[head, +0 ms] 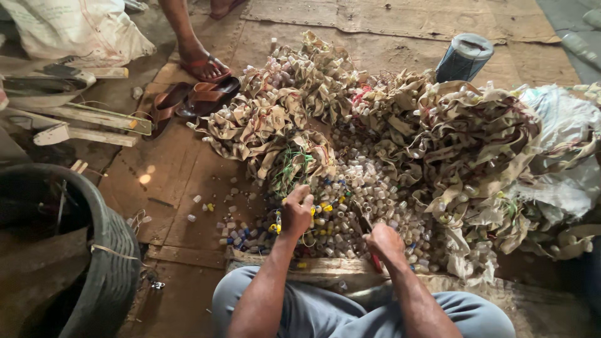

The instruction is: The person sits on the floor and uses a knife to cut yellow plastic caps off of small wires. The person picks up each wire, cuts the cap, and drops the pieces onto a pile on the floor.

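Two hands, left hand (297,213) grip closed on strap bundle (294,166), right hand (383,243) grip fisted around red-handled tool (374,258)

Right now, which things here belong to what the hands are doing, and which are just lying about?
In hand:
left hand gripping a strip bundle
right hand holding a red-handled tool
small plastic caps
heap of tan strips

Lying about:
sandals
tyre
wooden sticks
blue can
white sacks

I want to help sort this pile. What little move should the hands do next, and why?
Probably pull the left hand back a little, drawing its tan strip bundle out of the heap, because the right hand already holds a red-handled tool beside it.
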